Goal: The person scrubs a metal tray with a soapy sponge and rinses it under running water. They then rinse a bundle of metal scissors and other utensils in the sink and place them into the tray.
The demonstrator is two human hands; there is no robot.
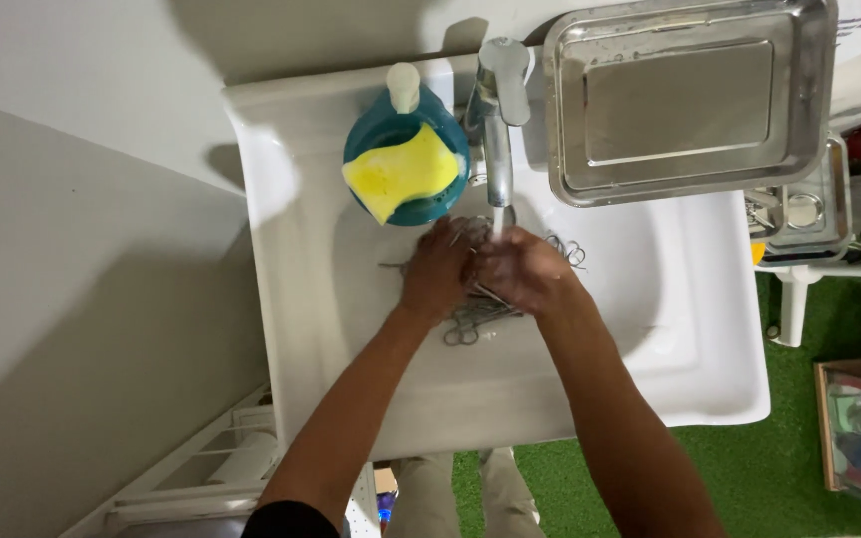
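A white moulded sink [710, 369] stands against a pale wall, with green artificial turf [799, 468] on the floor below. A chrome tap [497, 120] runs a thin stream of water into the basin. Beside it sits a teal soap dispenser [391, 130] with a yellow sponge [401, 171] resting on it. A rectangular stainless steel tray [685, 100], shiny and wet, rests on the sink's right rim.

Both forearms reach in from below. The left hand [437, 271] and right hand [525, 271] meet under the stream, each grip closed around a bundle of metal ring-handled instruments [470, 321], thin and steel-grey. The loop handles project below the hands and beyond the right hand, low in the basin.
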